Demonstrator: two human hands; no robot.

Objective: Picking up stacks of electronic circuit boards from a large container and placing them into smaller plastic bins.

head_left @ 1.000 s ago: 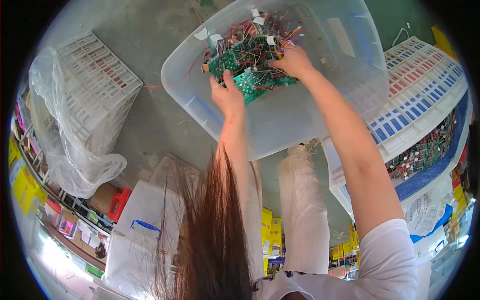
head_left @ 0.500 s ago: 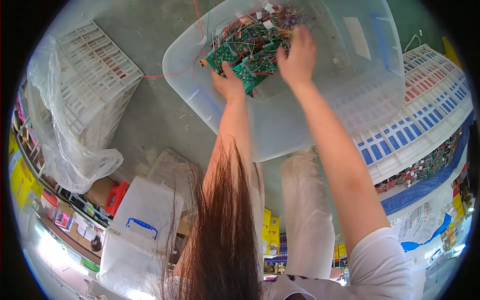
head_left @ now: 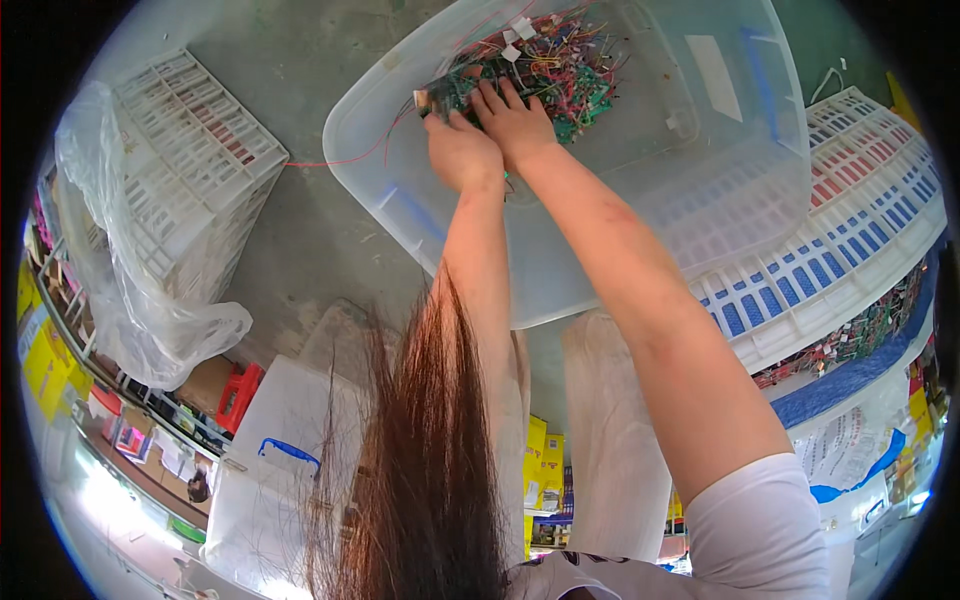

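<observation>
A pile of green circuit boards with thin coloured wires (head_left: 575, 85) lies in a translucent plastic bin (head_left: 385, 170). At the left side of the pile, my left hand (head_left: 465, 155) is closed on some wired circuit boards (head_left: 455, 90), its fingertips blurred and partly hidden. Right beside it, my right hand (head_left: 517, 128) rests on the same boards with its fingers spread. The two hands touch or nearly touch. White connectors (head_left: 520, 30) show on wire ends at the top of the pile.
White slatted crates (head_left: 200, 130) stand at left, draped with a clear plastic bag (head_left: 150, 320). Another white crate (head_left: 800, 280) sits at right, near more wired boards (head_left: 850, 340). A lidded box with a blue handle (head_left: 290, 452) is at lower left. A red wire (head_left: 330, 163) trails over the bin's rim.
My right hand has moved left and down from the pile's right side to beside my left hand. The boards at my left hand have shifted and tilted, uncovering more coloured wires at right.
</observation>
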